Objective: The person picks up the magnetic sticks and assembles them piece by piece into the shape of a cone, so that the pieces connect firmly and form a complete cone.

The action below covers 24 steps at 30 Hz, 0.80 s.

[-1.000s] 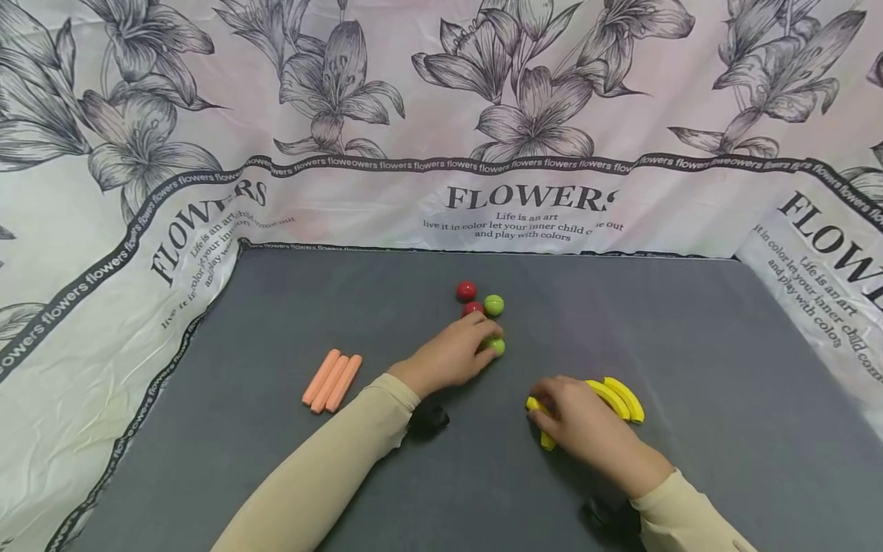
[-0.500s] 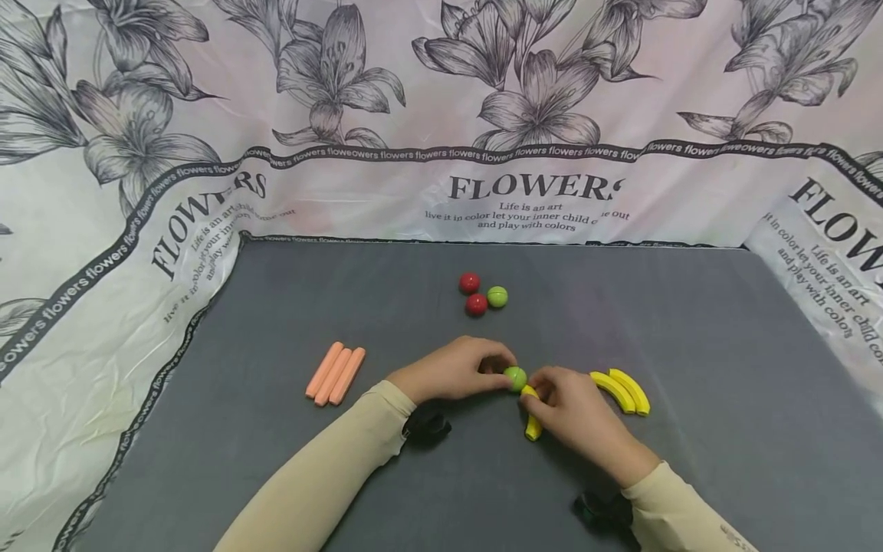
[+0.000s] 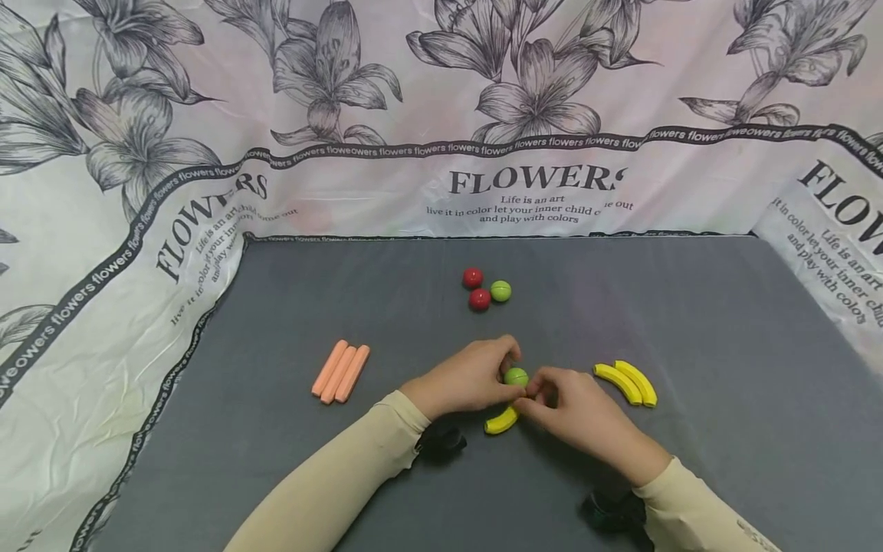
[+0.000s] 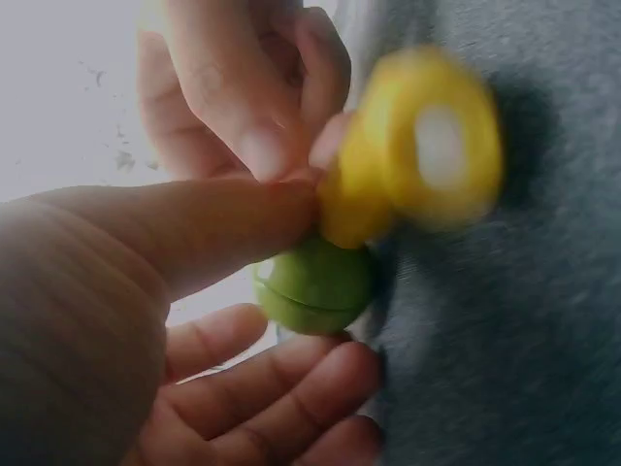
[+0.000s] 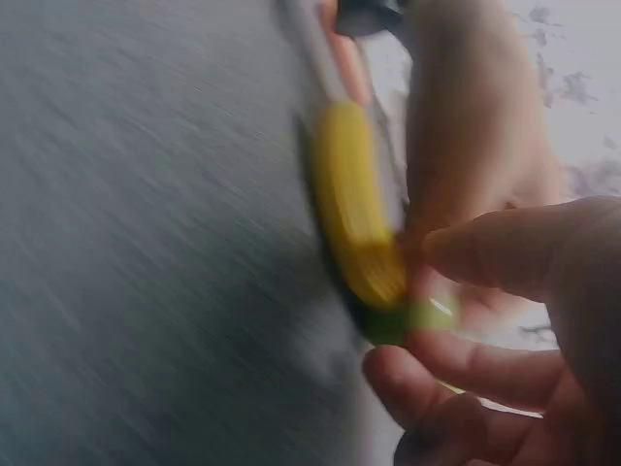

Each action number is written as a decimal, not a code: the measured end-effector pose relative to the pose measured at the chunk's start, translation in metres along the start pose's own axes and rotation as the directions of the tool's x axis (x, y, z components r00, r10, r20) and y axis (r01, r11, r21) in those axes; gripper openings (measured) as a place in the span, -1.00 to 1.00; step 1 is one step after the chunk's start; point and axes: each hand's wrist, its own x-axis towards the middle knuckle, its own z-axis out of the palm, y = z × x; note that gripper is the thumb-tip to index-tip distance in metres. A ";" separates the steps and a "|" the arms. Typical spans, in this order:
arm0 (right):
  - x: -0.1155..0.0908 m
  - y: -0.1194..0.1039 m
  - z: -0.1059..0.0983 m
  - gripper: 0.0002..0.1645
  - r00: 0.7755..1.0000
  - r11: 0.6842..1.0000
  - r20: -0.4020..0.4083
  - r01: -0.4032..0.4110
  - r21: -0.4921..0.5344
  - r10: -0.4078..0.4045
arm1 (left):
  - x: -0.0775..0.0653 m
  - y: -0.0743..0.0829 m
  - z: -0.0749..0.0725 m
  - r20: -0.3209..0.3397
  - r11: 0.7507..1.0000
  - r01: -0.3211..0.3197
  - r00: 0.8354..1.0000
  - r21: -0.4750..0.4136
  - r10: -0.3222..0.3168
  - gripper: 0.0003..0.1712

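Observation:
My left hand point(image 3: 464, 383) holds a green ball point(image 3: 516, 376) between thumb and fingers; in the left wrist view a groove runs round the ball point(image 4: 315, 284). Close against it, my right hand point(image 3: 586, 410) pinches one end of a curved yellow toy banana point(image 3: 501, 421). The banana's free end points left, below the left thumb. In the left wrist view the blurred banana point(image 4: 432, 146) shows a white spot on its end and overlaps the ball. The left thumb tip meets the right fingers there; whether it also grips the banana is hidden.
Two more toy bananas point(image 3: 626, 383) lie right of the right hand. Two red balls point(image 3: 479, 299) and another green ball point(image 3: 500, 290) sit together farther back. Several pinkish-orange sticks point(image 3: 340, 372) lie side by side at left. A flower-print cloth point(image 3: 359, 195) borders the grey tabletop point(image 3: 655, 307).
The left hand has picked the green ball from near the other balls and drawn it toward the right hand. The right hand has brought the banana leftward and swung its free end left.

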 end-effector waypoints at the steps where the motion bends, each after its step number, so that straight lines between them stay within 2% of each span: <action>1: 0.000 0.001 -0.006 -0.77 1.000 1.000 0.008 0.005 -0.012 -0.005 | -0.001 0.001 -0.002 0.008 1.000 0.003 1.000 -0.001 -0.003 -0.67; 6: 0.001 0.013 -0.040 -0.71 1.000 0.993 -0.008 -0.012 -0.114 0.012 | -0.005 0.004 -0.009 0.073 0.996 -0.043 0.997 0.084 0.037 -0.81; 10: -0.001 0.030 -0.064 -0.65 0.997 0.981 -0.008 -0.076 -0.178 0.076 | -0.007 0.005 -0.011 0.129 0.985 -0.090 0.989 0.149 0.071 -0.74; 13: -0.004 0.040 -0.077 -0.63 0.990 0.965 0.002 -0.139 -0.223 0.143 | -0.008 0.007 -0.012 0.154 0.982 -0.118 0.984 0.148 0.095 -0.71; 17: -0.005 0.046 -0.081 -0.67 0.980 0.946 0.012 -0.187 -0.266 0.198 | -0.009 0.010 -0.012 0.164 0.976 -0.162 0.977 0.147 0.137 -0.71; 24: -0.004 0.043 -0.069 -0.84 0.989 0.931 -0.018 -0.145 -0.335 0.147 | -0.007 0.011 -0.010 0.169 0.979 -0.160 0.976 0.129 0.138 -0.73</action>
